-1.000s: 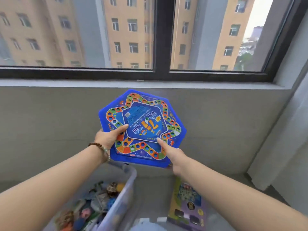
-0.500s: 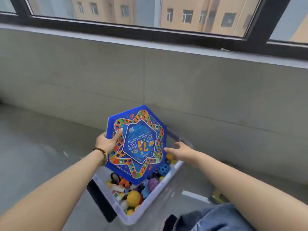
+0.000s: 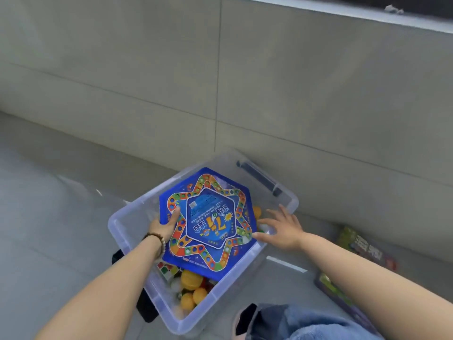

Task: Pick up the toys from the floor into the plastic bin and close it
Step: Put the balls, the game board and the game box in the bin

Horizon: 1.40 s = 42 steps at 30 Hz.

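Two hands | left hand [image 3: 163,228] grips game board [image 3: 210,224], left edge, over plastic bin [image 3: 230,290] | right hand [image 3: 284,229] spread, empty, alongside

Yellow "7" on blue game box [image 3: 208,224], rest of print illegible

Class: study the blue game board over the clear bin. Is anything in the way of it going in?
Nothing visible blocks it. The bin is open, with no lid on it, and the board, gripped by the left hand, sits tilted over the opening. Toys underneath would likely just bear it.
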### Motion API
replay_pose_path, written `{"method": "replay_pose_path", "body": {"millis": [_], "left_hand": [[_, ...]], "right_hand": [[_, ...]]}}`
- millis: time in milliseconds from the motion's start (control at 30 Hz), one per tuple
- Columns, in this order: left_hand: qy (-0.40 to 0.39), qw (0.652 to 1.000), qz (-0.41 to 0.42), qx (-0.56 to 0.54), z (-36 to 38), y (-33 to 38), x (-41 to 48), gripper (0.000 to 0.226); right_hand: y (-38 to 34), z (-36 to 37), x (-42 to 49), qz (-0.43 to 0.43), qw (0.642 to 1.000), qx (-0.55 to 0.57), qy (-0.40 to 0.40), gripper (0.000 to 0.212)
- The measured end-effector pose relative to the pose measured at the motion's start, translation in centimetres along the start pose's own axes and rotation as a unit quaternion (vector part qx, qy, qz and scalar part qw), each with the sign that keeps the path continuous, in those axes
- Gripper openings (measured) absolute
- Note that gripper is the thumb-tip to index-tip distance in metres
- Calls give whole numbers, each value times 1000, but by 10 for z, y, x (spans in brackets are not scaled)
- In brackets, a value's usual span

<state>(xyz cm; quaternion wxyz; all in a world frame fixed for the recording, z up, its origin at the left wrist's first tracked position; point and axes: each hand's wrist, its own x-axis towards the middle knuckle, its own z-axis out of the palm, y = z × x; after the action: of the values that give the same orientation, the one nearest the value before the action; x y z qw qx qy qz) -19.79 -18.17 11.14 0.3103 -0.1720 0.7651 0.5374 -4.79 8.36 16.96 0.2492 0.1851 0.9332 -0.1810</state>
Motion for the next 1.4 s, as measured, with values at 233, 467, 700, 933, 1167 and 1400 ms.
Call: {"method": "replay_pose_path", "body": {"millis": [233,467,700,933,1167,1400], "left_hand": [[97,986,11,134,25,37,-28,108],[-43,958,230,165,87,139,-115,97],[-235,865,323,303,256,160,-197,80],[-298,814,181,465,383,50,-163,98],[-281,862,-36,420,428,-69,-96,87],[-198,851,47,484,461,-121,-81,72]], "right_hand": [[8,-11,-10,-28,996,80,39,69],[80,-68,-84,36,965,226,131,81],[196,-67,-164,140,900,375,175,86],[301,42,-171,279,767,556,159,99],[338,154,-122,335,668,656,109,95],[334,206,-71,364,693,581,223,55]]}}
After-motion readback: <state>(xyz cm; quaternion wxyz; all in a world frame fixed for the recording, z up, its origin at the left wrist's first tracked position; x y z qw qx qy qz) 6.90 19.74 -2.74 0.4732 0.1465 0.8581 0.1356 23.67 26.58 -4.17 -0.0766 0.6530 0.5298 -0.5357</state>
